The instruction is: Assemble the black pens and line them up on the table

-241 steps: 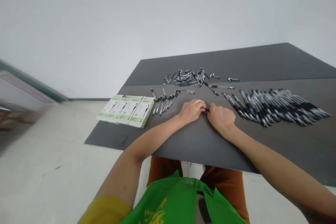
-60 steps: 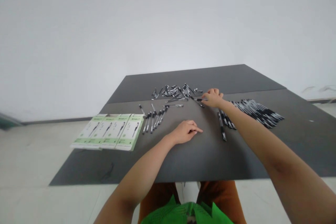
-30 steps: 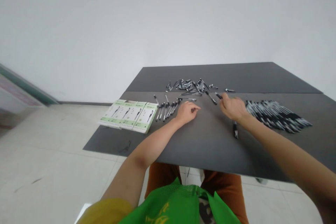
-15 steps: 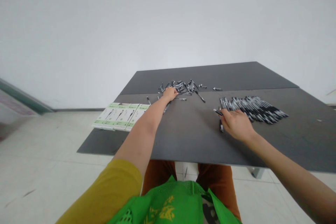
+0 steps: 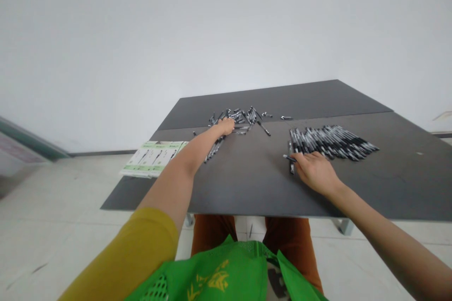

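Observation:
My left hand point(image 5: 226, 125) reaches to the front of a loose pile of pens point(image 5: 251, 115), its fingers curled down and pressed together. What lies under those fingertips is hidden. My right hand point(image 5: 313, 169) is closed around a black pen point(image 5: 288, 157), whose end sticks out to the left past the thumb and forefinger. Just beyond that hand lies a slanting row of black and clear pens point(image 5: 332, 141), side by side. Its leftmost pen point(image 5: 291, 167) stands out towards me, crossing behind the held pen.
White and green pen boxes point(image 5: 150, 157) lie at the left of the dark table point(image 5: 243, 183), partly behind my left forearm. Several pens point(image 5: 214, 150) lie beside that forearm. Single pens point(image 5: 286, 117) are scattered right of the pile. A white wall point(image 5: 226, 28) stands behind the table.
The view has shifted slightly. My left hand stays at the pile, its forearm a little further left, uncovering more pens beside it. My right hand still holds the pen near the row.

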Action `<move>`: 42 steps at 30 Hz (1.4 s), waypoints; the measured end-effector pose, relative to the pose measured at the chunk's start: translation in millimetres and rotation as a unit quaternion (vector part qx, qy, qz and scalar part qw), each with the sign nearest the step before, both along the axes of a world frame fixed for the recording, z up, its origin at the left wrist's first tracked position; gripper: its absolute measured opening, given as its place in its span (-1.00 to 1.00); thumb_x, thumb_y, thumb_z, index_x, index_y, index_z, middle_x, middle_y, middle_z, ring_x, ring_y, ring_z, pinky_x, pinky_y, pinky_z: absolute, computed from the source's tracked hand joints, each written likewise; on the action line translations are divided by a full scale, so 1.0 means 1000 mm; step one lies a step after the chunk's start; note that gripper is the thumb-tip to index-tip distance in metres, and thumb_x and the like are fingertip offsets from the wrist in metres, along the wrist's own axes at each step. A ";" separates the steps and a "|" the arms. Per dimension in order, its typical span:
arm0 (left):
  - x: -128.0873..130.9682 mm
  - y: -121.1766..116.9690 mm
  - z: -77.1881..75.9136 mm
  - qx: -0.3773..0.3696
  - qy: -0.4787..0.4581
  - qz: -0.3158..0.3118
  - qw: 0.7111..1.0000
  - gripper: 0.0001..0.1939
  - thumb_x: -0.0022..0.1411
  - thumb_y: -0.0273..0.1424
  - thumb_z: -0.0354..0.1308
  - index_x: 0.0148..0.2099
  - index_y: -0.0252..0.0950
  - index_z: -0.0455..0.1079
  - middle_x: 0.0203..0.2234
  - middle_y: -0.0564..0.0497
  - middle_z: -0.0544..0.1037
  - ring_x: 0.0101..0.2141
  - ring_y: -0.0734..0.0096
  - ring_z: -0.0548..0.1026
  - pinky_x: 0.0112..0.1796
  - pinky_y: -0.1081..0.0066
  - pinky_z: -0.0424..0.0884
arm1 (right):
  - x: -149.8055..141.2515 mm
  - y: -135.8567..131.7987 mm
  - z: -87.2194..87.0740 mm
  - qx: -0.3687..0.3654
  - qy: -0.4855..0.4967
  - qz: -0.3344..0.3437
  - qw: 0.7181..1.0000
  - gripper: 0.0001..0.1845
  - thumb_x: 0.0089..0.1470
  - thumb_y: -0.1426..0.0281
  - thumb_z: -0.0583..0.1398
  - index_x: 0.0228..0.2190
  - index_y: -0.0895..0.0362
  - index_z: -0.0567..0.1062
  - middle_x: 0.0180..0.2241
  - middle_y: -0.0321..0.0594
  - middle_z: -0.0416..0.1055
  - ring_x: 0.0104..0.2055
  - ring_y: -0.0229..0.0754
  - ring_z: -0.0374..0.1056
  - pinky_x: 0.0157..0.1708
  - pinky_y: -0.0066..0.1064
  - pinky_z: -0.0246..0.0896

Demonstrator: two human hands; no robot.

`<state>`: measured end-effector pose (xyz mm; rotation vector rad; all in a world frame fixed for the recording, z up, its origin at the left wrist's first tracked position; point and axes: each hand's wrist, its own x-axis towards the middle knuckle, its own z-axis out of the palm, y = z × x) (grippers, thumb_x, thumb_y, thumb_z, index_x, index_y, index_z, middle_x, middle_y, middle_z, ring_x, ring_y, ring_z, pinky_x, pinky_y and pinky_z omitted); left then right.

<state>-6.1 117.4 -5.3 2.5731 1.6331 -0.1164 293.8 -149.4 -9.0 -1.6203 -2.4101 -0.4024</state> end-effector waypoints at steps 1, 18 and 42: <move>0.000 -0.001 0.001 0.001 -0.002 -0.002 1.000 -0.80 0.29 -0.43 0.11 -0.08 -0.35 0.49 0.00 -0.25 0.51 0.09 0.09 0.39 0.13 0.17 0.25 | -0.005 0.000 0.002 -0.002 0.002 0.004 1.000 -0.71 0.23 0.45 0.00 -0.14 0.23 0.48 -0.36 -0.07 0.56 -0.31 -0.08 0.43 -0.22 -0.31 -0.01; -0.024 -0.096 -0.009 0.142 -0.256 -0.056 0.954 -0.57 0.23 -0.65 -0.14 0.07 -0.32 0.34 -0.24 -0.08 0.53 -0.21 0.33 0.46 -0.10 0.33 0.35 | -0.046 0.028 0.012 -0.035 0.004 -0.182 0.983 -0.64 0.26 0.40 -0.06 -0.16 0.23 0.49 -0.19 0.10 0.52 -0.10 0.07 0.32 -0.20 -0.24 -0.04; -0.007 -0.136 -0.049 0.044 -0.193 -0.183 0.963 -0.50 0.06 -0.78 -0.16 -0.05 -0.29 0.34 -0.21 -0.06 0.50 -0.01 0.28 0.42 0.22 0.04 0.04 | -0.058 0.051 0.002 -0.192 -0.128 -0.112 0.967 -0.60 0.25 0.42 -0.10 -0.11 0.15 0.49 -0.16 0.02 0.55 -0.15 0.00 0.49 -0.26 -0.32 0.19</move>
